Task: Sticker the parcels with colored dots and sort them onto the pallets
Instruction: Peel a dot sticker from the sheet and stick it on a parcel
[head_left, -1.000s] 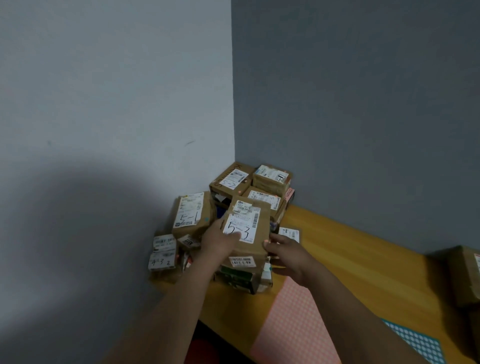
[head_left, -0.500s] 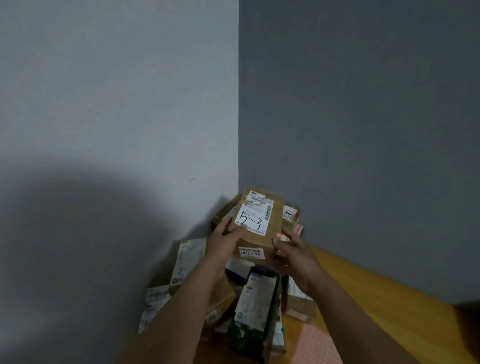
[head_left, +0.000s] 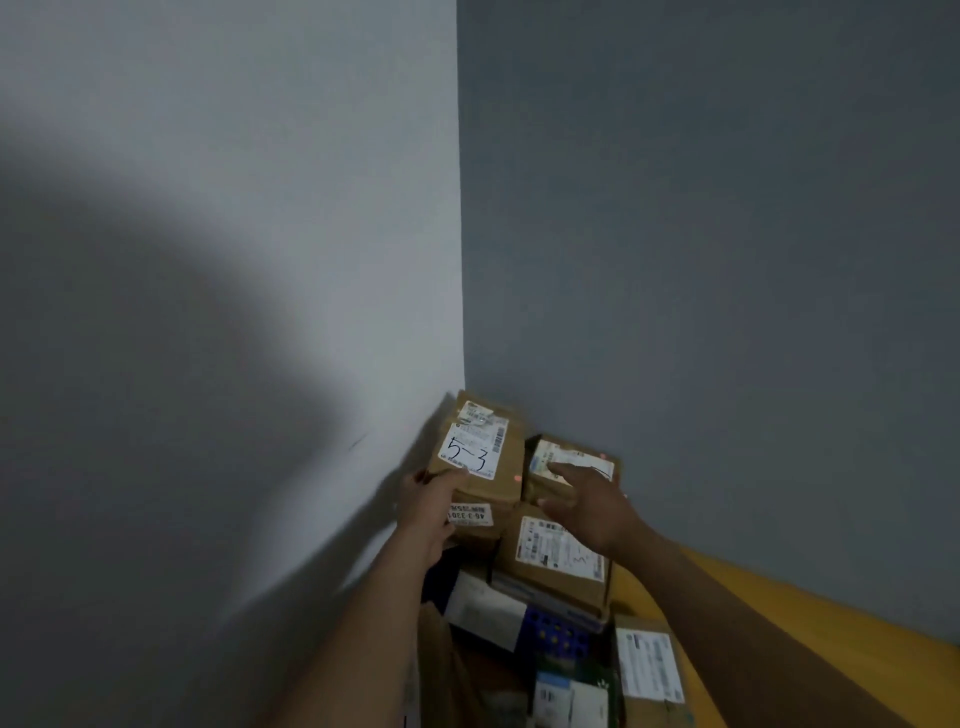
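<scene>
A brown cardboard parcel (head_left: 480, 457) with a white label marked "5-3" is up in the room's corner, on top of the pile. My left hand (head_left: 428, 512) grips its lower left edge, thumb on the top face. My right hand (head_left: 589, 501) is off that parcel, fingers spread, reaching over a second labelled parcel (head_left: 566, 462) just to the right. Whether it touches that one I cannot tell. A third brown parcel (head_left: 558, 558) lies below my right hand.
More parcels are piled at the bottom: a dark blue and green box (head_left: 558, 636) and a labelled one (head_left: 652, 665). A yellow wooden table (head_left: 779, 618) runs along the grey right wall (head_left: 727, 260); the pale left wall (head_left: 234, 260) meets it at the corner.
My right hand let go of the "5-3" parcel and moved right over the neighbouring parcel. The left hand kept hold as the parcel went further toward the corner.
</scene>
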